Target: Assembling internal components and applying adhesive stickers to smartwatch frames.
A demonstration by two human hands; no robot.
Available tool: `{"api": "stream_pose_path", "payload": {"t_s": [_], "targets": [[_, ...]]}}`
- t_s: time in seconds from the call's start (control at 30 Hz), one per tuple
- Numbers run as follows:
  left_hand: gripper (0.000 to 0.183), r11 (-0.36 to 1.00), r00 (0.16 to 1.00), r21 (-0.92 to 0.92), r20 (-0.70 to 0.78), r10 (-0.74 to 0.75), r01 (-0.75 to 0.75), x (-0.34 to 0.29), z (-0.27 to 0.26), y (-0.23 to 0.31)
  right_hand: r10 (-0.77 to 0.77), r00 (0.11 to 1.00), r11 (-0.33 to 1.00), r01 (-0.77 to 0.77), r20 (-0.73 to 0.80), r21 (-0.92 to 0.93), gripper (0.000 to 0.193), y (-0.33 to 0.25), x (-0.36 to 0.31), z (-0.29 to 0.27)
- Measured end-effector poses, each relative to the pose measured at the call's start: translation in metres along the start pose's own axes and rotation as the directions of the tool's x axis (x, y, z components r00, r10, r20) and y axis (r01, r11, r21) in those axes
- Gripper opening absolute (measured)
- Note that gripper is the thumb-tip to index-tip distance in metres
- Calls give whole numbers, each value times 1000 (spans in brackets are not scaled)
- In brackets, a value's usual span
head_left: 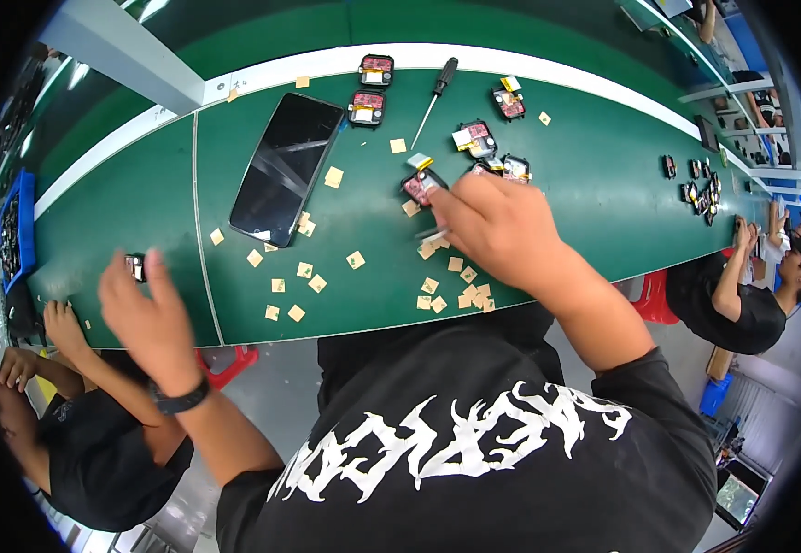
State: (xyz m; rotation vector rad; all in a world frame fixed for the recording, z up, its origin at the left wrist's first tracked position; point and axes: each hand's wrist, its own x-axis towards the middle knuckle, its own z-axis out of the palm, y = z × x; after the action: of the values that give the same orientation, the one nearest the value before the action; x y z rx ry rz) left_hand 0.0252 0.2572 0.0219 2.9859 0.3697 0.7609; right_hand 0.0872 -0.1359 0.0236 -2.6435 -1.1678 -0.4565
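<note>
My left hand (147,318), slightly blurred, is at the left with thumb and fingers apart. A small black device with a white part (136,267) shows between them, apparently on the table. My right hand (497,226) is closed, with a thin silvery tool (431,234) sticking out under its fingers; its kind is unclear. The fingertips touch or nearly touch an opened device (421,187) with a red circuit board and a silver-yellow battery folded out. Two similar devices, one with a white part (516,169), sit partly hidden behind that hand.
Small beige square pads (304,270) lie scattered over the green table (603,212). A big dark phone-shaped slab (288,170), a screwdriver (435,100) and more opened devices (366,108) are farther back. Co-workers sit left and right; a blue tray (19,230) stands far left.
</note>
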Motion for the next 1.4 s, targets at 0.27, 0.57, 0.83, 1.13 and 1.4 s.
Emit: {"api": "stream_pose_path", "payload": {"t_s": [0.27, 0.57, 0.83, 1.13, 1.4], "targets": [[44, -382, 559, -428, 747, 360, 819, -58, 5, 157, -97, 984, 983, 118, -147, 138, 31, -50, 4, -14], [42, -263, 613, -554, 709, 348, 790, -58, 11, 182, 577, 794, 576, -562, 191, 594, 20, -60, -26, -21], [38, -124, 738, -733, 635, 230, 669, -67, 14, 194, 471, 871, 679, -461, 143, 572, 10, -55, -23, -13], [35, 112, 762, -817, 569, 309, 565, -69, 19, 188, 539, 801, 616, -585, 259, 527, 8, -52, -23, -9], [36, -243, 555, -500, 720, 417, 831, -59, 15, 175, 495, 698, 237, -682, 518, 692, 11, -47, -23, -22]]}}
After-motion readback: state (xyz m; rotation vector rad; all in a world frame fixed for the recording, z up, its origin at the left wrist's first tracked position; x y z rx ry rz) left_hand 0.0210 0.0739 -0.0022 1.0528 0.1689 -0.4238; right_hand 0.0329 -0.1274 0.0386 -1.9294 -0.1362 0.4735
